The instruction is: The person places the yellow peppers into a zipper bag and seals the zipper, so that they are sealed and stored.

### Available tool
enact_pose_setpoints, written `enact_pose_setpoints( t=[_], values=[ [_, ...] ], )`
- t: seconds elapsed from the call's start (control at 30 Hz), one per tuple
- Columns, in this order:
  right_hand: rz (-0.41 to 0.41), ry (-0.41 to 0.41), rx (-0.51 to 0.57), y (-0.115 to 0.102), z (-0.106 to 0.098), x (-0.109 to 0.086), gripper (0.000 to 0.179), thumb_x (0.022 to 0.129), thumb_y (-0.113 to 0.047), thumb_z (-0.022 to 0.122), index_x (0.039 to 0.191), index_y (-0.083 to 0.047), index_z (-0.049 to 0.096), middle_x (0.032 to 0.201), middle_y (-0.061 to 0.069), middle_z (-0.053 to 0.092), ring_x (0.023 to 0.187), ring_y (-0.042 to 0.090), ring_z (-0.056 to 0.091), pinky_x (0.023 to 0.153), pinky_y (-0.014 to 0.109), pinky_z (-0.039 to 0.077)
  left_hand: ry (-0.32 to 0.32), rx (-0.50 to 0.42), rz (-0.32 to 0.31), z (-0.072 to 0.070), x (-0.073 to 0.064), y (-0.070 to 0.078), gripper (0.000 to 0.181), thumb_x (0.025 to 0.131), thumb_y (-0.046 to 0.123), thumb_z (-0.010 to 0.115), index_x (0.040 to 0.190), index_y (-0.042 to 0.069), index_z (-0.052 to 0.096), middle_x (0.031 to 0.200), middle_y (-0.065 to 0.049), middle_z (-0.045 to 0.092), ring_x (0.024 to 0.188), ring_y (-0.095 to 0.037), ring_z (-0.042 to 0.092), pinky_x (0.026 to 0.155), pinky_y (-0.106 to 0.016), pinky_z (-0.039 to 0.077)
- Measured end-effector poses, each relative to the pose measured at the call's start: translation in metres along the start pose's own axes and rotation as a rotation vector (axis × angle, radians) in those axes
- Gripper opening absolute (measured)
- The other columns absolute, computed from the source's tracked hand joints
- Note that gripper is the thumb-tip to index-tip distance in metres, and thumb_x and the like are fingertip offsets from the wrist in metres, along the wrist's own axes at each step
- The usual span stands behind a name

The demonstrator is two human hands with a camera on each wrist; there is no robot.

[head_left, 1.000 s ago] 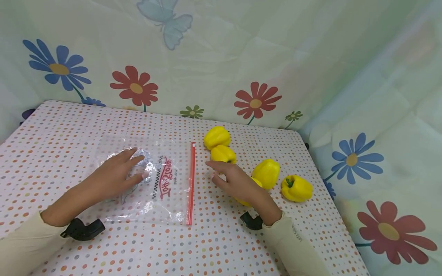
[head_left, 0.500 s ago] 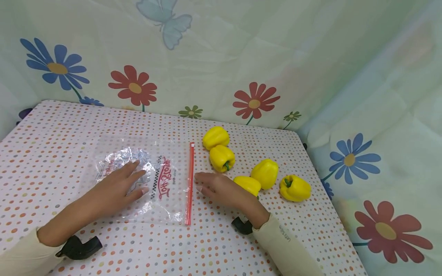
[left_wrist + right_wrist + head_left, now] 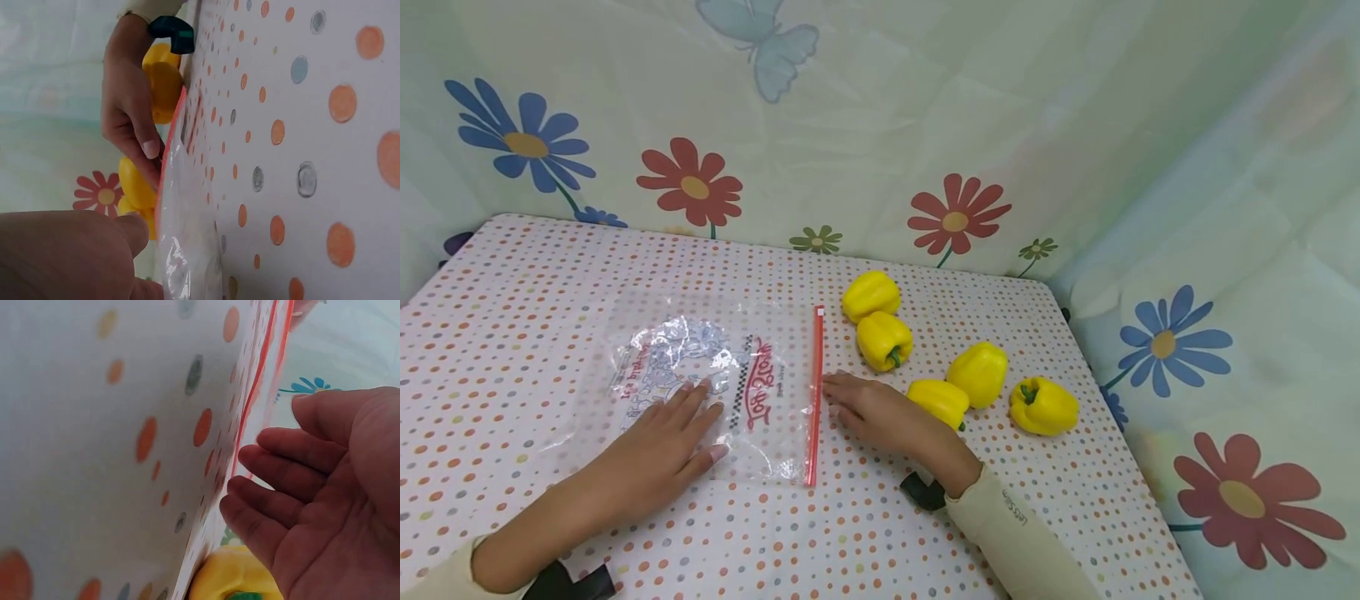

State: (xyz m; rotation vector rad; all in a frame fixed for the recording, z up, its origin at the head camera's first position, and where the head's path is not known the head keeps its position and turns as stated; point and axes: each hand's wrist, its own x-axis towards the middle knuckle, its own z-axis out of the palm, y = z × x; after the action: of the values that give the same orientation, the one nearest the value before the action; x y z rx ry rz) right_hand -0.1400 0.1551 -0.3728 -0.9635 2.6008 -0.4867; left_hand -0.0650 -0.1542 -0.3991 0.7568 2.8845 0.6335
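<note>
A clear zip-top plastic bag [image 3: 775, 454] lies flat, with red and blue print and a red zip strip [image 3: 815, 400] along its right edge. My left hand [image 3: 658, 454] rests on the bag's lower left part with fingers stretched out. At the zip strip, my right hand [image 3: 887, 417] has its fingertips right by the red edge. In the right wrist view, the right hand's fingers [image 3: 275, 469] are loosely bent with nothing in the palm. Just right of that hand lies a yellow bell pepper [image 3: 940, 400], its left end close behind the wrist.
More yellow bell peppers lie on the right: one [image 3: 871, 296] at the back, another [image 3: 883, 340] touching it, and a pair [image 3: 977, 375] [image 3: 1043, 407] farther right. A dotted cloth covers the table [image 3: 760, 542]. A flowered curtain [image 3: 850, 125] hangs behind.
My right hand has moved left from beside the peppers to the bag's zip edge. My left hand has slid down toward me across the bag, its fingers now flatter. The peppers stay put.
</note>
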Motion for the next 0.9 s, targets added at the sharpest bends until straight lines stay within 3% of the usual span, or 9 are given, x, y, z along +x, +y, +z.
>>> enact_pose_setpoints(
  t=[0.3,0.63,0.9],
  values=[
    [-0.023,-0.016,-0.025,0.000,0.002,0.004,0.049,0.103,-0.022,0.050,0.149,-0.009,0.040,0.155,0.001,0.032,0.143,0.017,0.025,0.112,0.036,0.027,-0.031,0.019,0.000,0.007,0.001,-0.001,0.072,0.100,0.051,0.043,0.148,-0.002,0.036,0.157,-0.026,0.013,0.142,-0.047,0.011,0.108,-0.065,0.017],
    [0.008,-0.007,0.009,-0.001,0.001,0.015,0.049,0.102,-0.021,0.051,0.147,-0.005,0.042,0.154,0.005,0.035,0.143,0.016,0.024,0.114,0.035,0.024,-0.029,-0.013,-0.002,0.008,0.004,-0.004,0.075,0.100,0.053,0.041,0.152,0.001,0.028,0.159,-0.025,0.007,0.143,-0.046,0.005,0.110,-0.064,0.011],
    [0.052,-0.040,0.019,0.002,0.002,0.020,0.052,0.101,-0.025,0.053,0.149,-0.009,0.040,0.156,0.001,0.031,0.143,0.012,0.022,0.114,0.035,0.023,-0.046,-0.029,0.009,0.009,0.014,-0.003,0.059,0.099,0.035,0.054,0.153,0.023,0.034,0.159,-0.025,0.003,0.142,-0.051,0.000,0.102,-0.076,0.004]
  ],
)
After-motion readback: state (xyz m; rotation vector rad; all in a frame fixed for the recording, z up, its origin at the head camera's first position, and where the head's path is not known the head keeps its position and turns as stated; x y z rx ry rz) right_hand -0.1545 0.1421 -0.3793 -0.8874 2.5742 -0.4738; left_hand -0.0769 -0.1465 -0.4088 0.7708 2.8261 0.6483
